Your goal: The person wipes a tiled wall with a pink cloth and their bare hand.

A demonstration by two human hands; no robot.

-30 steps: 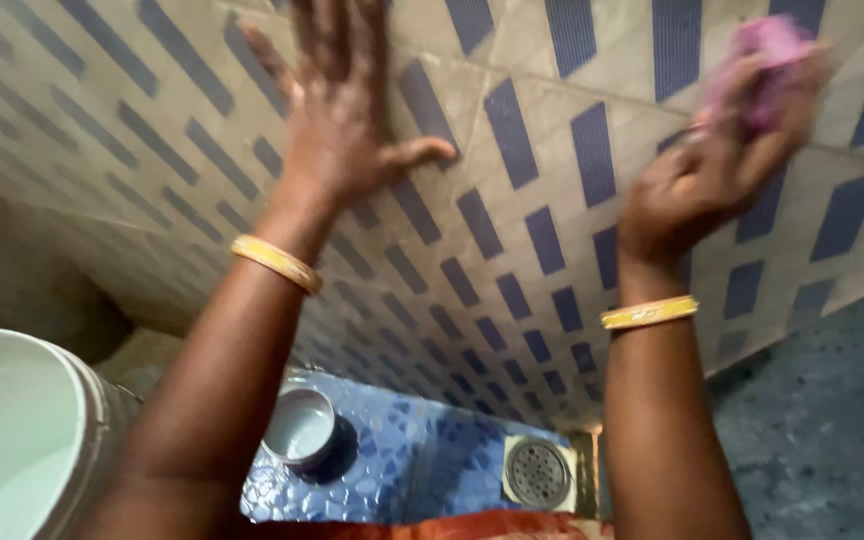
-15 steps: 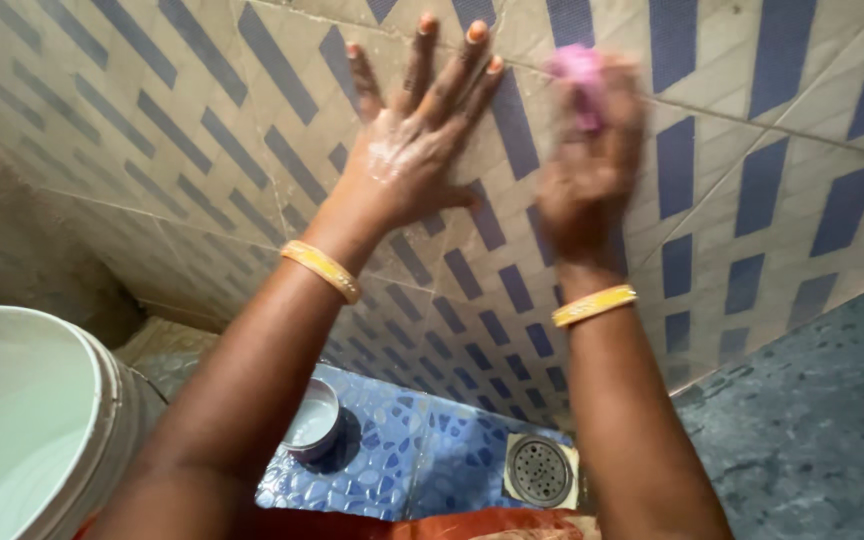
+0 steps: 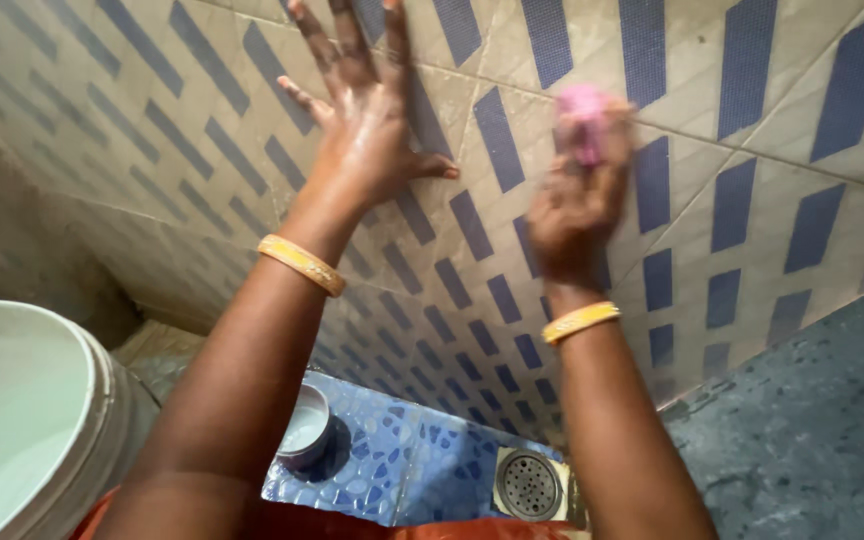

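L hand fingertips cut by top edge | pink scrubber blurred | bucket cut off left | small bowl partly behind L arm

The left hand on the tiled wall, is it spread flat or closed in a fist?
Spread flat. The left hand lies open against the tiled wall, fingers apart and thumb out to the side.
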